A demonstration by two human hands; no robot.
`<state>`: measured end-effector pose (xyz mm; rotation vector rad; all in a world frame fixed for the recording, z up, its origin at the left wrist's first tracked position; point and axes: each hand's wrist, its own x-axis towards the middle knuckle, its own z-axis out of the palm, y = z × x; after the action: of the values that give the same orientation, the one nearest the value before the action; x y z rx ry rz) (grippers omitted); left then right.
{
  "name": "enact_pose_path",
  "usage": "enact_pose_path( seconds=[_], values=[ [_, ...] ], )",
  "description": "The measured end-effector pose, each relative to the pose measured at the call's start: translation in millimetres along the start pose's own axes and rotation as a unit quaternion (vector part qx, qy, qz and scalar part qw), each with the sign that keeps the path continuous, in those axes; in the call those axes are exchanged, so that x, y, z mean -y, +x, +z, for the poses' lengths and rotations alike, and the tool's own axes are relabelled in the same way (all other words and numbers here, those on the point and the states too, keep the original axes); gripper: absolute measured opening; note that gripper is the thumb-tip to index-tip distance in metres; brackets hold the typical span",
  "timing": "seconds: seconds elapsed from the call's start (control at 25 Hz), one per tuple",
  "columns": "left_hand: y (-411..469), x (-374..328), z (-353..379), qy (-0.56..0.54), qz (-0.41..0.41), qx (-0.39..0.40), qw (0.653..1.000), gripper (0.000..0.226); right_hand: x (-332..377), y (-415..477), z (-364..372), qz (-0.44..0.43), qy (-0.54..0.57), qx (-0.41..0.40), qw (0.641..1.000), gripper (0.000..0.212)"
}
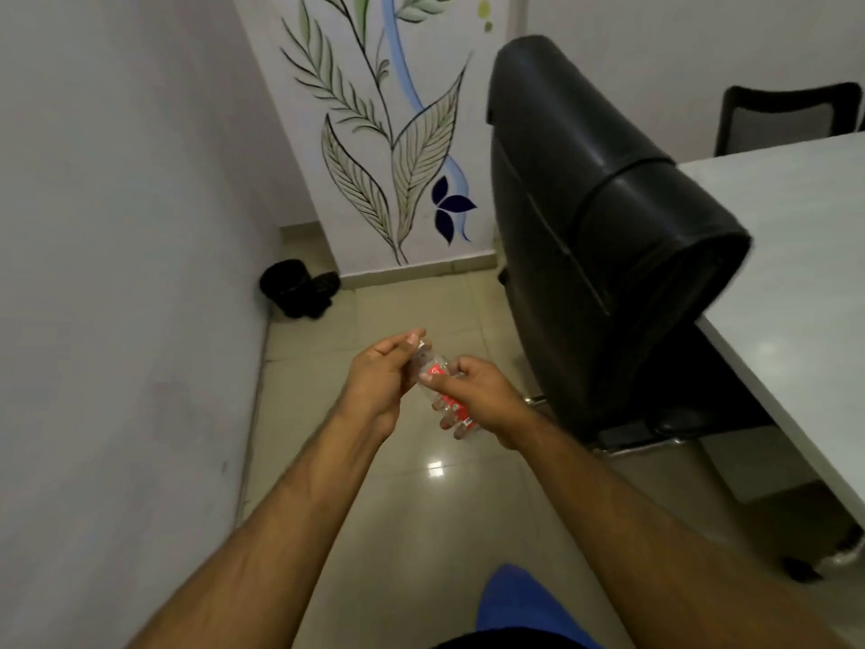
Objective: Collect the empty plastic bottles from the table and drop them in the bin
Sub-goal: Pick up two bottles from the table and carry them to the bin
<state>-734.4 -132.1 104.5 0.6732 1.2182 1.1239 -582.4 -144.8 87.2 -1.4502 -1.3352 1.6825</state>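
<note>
A clear plastic bottle [437, 374] with a red label is held out in front of me above the tiled floor, tilted with its neck up and to the left. My left hand [379, 374] grips the neck end, fingers over the cap area. My right hand [482, 398] is wrapped around the labelled body. A small black bin [288, 285] stands on the floor in the corner ahead, at the foot of the left wall, well beyond the hands. The white table [795, 255] runs along the right.
A black leather office chair [604, 245] stands between me and the table, close to the right of my hands. A second dark chair [786, 117] is behind the table. A wall with painted leaves lies ahead, a plain wall at left. My blue-clad leg [519, 601] shows at bottom.
</note>
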Motion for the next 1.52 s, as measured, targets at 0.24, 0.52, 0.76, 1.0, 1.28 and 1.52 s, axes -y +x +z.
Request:
enact_pose_path(
  seconds=[0.24,0.52,0.76,1.0,1.28,1.52],
  values=[
    [116.7,-55.1,-64.3,-0.029,0.034,0.035,0.998,0.021,50.1,145.9,11.2,0.099,0.166,0.232,0.953,0.040],
    [285.2,-125.5,-74.1,0.010,0.009,0.011,1.000,0.022,116.5,305.9,3.0,0.028,0.048,0.101,0.993,0.053],
    [435.2,-181.9,-37.1,0.020,-0.018,0.139,0.990,0.023,164.4,421.3,-55.5,0.059,0.142,0.038,0.987,0.049],
    [615.0,-199.2,21.5,0.133,-0.024,0.265,0.955,0.026,174.8,544.9,-116.6,0.074,0.187,-0.135,0.970,0.050],
    [781.1,-235.9,131.3,0.252,-0.078,0.417,0.870,0.021,222.1,647.4,-179.7,0.065,0.299,-0.395,0.866,0.029],
    [832.1,-202.4,267.5,0.342,-0.059,0.515,0.783,0.012,208.9,665.4,-259.2,0.080,0.380,-0.626,0.677,0.031]
  ],
)
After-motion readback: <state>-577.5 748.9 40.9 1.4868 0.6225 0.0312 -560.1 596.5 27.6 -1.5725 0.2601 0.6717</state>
